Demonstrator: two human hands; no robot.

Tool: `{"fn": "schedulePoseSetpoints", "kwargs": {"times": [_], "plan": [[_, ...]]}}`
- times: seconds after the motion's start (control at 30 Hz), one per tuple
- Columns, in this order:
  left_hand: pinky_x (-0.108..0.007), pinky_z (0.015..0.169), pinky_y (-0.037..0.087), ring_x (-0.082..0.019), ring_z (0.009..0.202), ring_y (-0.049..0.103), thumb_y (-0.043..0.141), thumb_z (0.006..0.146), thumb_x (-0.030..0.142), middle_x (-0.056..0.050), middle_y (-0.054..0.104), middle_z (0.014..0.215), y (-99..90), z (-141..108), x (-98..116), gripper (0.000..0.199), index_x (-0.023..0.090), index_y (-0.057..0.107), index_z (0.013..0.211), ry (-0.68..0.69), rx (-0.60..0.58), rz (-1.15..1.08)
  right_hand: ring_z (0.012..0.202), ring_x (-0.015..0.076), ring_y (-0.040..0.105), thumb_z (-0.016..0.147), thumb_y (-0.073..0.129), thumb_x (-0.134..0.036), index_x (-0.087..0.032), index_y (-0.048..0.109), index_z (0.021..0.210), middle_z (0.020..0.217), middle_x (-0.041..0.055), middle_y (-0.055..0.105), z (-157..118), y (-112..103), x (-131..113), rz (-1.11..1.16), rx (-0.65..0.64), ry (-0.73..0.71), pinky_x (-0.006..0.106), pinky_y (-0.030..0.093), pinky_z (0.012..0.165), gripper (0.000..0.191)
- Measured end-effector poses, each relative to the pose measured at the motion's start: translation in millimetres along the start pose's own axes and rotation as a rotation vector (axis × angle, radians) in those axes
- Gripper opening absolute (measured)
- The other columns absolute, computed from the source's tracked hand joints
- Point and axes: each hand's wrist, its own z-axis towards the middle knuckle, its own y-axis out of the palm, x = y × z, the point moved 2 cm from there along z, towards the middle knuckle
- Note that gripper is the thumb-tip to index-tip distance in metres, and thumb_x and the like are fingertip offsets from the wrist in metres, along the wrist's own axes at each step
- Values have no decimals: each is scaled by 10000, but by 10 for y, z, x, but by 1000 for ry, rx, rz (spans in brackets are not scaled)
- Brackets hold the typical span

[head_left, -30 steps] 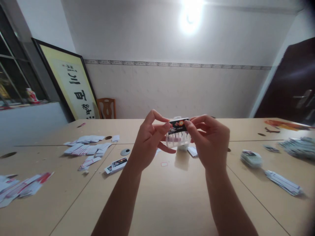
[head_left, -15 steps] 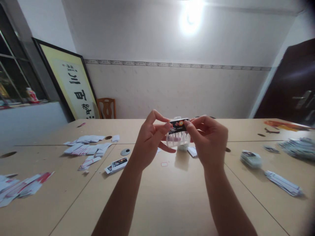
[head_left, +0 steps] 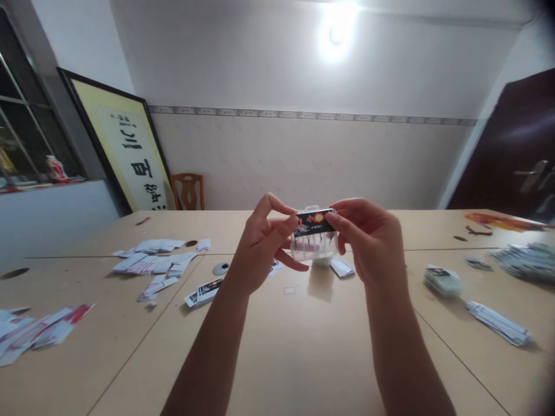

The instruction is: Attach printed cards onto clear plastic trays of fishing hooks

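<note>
Between my two hands, held up above the table, is a small clear plastic box (head_left: 313, 247) with compartments and small dark items inside. A black label (head_left: 313, 224) with orange and white print lies along the upper part of its face. My left hand (head_left: 266, 242) grips the box's left side, its thumb on the label's left end. At the right end, the thumb of my right hand (head_left: 368, 237) presses on the label's corner, with the other fingers behind the box. Several printed labels (head_left: 208, 290) rest on the table left of my left forearm.
White paper slips (head_left: 151, 257) are scattered at the left, with more slips (head_left: 39, 332) nearer. On the right are stacked clear boxes (head_left: 442, 280), a strip bundle (head_left: 498, 322) and a heap of packets (head_left: 526, 259). A folded white paper (head_left: 342, 267) lies behind my hands.
The box has tilted slightly, so its label faces me more fully. My right hand has shifted a little, its thumb still at the label's right end. My left hand is nearly unmoved.
</note>
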Motion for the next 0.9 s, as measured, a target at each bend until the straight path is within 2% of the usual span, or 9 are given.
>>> {"fn": "schedulePoseSetpoints", "kwargs": {"times": [0.23, 0.37, 0.5, 0.57, 0.73, 0.9], "plan": [[-293, 427, 636, -189, 604, 732, 666, 892, 391, 50, 661, 749, -12, 16, -8, 270, 230, 454, 936, -3, -14, -16, 485, 83, 526, 759, 738, -301, -201, 626, 710, 637, -25, 630, 55, -7, 62, 77, -70, 84, 187, 379, 342, 158], [-292, 430, 636, -202, 623, 743, 655, 905, 383, 38, 682, 795, -34, 25, -20, 257, 232, 452, 955, -10, -18, -13, 462, 73, 492, 774, 739, -316, -201, 609, 707, 622, -32, 613, 103, -5, 129, 80, -83, 60, 188, 369, 339, 186], [-301, 422, 632, -227, 656, 755, 640, 906, 452, 13, 701, 908, -62, 45, -49, 303, 232, 438, 956, -14, 2, -14, 513, 87, 537, 834, 683, -359, -201, 610, 730, 663, -20, 616, 100, 18, 124, 62, -75, 39, 196, 391, 366, 202], [-298, 413, 628, -224, 646, 752, 649, 896, 470, 14, 701, 889, -73, 59, -69, 327, 231, 436, 963, 2, 13, -2, 518, 84, 544, 845, 670, -383, -204, 602, 740, 684, -24, 610, 83, 39, 106, 24, -60, 15, 198, 399, 380, 219], [-267, 404, 618, -215, 681, 745, 763, 816, 368, 14, 711, 812, -46, 77, -101, 384, 223, 443, 971, 52, 71, 98, 529, 75, 553, 700, 829, -339, -216, 577, 830, 758, -37, 628, 49, 98, 125, -88, -73, -23, 203, 383, 411, 309], [-250, 366, 593, -200, 611, 727, 787, 788, 335, 3, 716, 842, -16, 85, -112, 417, 219, 420, 947, 42, 128, 130, 491, 60, 520, 675, 858, -327, -224, 568, 844, 756, -44, 641, 62, 100, 177, -63, -79, -18, 207, 344, 408, 351]]}}
